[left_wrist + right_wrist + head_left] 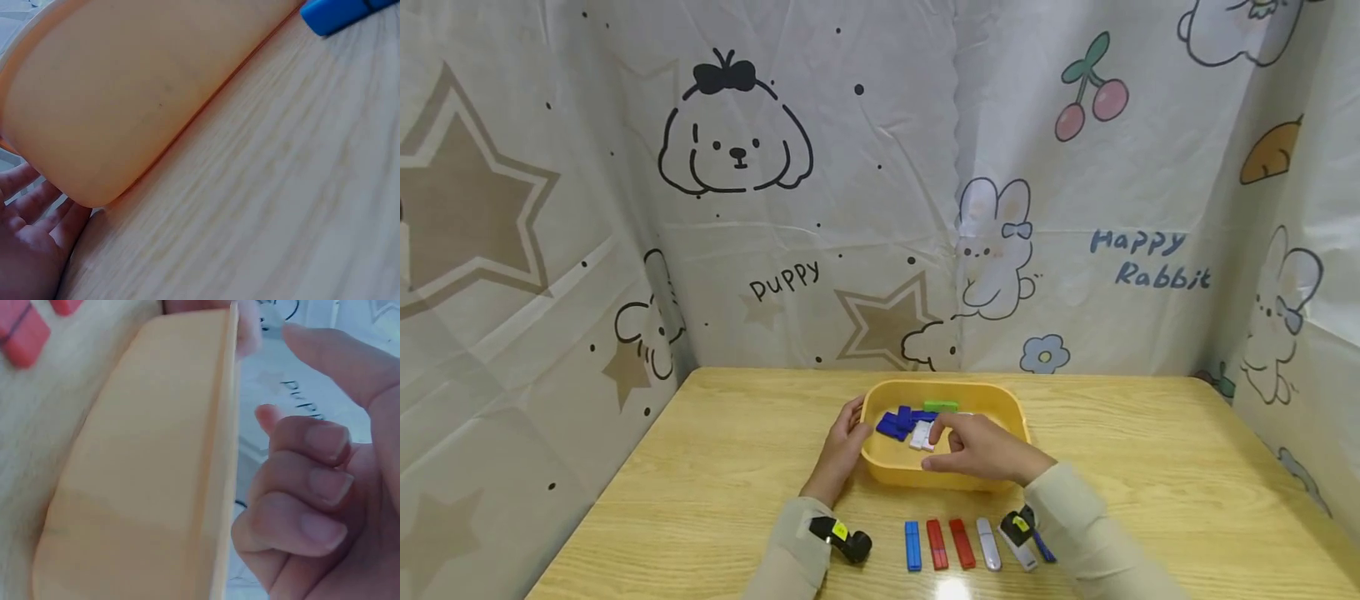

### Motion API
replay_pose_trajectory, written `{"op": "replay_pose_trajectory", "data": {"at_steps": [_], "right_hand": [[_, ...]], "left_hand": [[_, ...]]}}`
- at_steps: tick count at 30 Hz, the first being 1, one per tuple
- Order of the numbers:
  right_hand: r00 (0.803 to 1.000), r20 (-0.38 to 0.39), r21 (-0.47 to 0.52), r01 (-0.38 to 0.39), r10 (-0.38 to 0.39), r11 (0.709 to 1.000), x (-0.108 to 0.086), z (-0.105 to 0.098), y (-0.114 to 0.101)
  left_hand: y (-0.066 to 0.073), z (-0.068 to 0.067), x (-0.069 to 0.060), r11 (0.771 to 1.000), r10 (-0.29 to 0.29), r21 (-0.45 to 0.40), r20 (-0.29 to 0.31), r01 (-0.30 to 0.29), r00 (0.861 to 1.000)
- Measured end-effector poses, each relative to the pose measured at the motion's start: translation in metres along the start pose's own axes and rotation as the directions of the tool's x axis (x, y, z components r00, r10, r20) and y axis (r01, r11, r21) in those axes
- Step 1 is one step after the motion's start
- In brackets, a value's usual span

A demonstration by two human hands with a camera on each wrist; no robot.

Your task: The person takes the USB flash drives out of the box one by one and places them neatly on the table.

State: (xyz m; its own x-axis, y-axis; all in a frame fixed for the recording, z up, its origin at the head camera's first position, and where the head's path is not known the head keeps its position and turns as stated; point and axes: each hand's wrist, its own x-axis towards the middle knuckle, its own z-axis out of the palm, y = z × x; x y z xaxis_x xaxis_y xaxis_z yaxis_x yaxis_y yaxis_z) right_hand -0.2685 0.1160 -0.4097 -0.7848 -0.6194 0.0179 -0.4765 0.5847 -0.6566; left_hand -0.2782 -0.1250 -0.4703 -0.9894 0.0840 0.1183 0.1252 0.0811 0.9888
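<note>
A yellow plastic bin (925, 477) stands on the table. My left hand (844, 440) holds its left end, with the thumb at the rim and the fingers against the outside wall. Over the bin's front half hovers my right hand (977, 448), thumb and index finger apart, the other fingers curled in, nothing seen between them. Below its index finger, white stick-shaped pieces (919, 435) lie on the bin floor. Beside them are several dark blue pieces (891, 427) and a bright green piece (941, 407). The right hand hides part of the bin's inside.
In front of the bin, small sticks lie in a row: a blue one (913, 546), two red ones (937, 544), a light grey one (988, 544), a white one (1018, 550) and a dark blue one (1043, 547) partly behind the right wrist camera. A printed curtain (880, 208) surrounds the table.
</note>
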Motion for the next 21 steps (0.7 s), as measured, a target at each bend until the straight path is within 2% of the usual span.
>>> {"op": "replay_pose_trajectory", "data": {"at_steps": [6, 12, 21], "right_hand": [[0.995, 0.022, 0.014, -0.096, 0.095, 0.995, 0.020, -0.006, 0.012], [0.982, -0.015, 0.035, -0.190, 0.190, 0.981, 0.038, 0.003, 0.024], [0.951, -0.065, 0.085, -0.296, 0.301, 0.952, 0.049, 0.016, 0.034]], "left_hand": [[0.000, 0.001, 0.001, 1.000, -0.008, 0.003, -0.008, 0.008, 1.000], [-0.003, 0.002, 0.000, 1.000, 0.022, 0.011, -0.017, -0.022, 1.000], [0.000, 0.001, 0.000, 0.999, 0.010, 0.034, -0.029, -0.009, 1.000]]}}
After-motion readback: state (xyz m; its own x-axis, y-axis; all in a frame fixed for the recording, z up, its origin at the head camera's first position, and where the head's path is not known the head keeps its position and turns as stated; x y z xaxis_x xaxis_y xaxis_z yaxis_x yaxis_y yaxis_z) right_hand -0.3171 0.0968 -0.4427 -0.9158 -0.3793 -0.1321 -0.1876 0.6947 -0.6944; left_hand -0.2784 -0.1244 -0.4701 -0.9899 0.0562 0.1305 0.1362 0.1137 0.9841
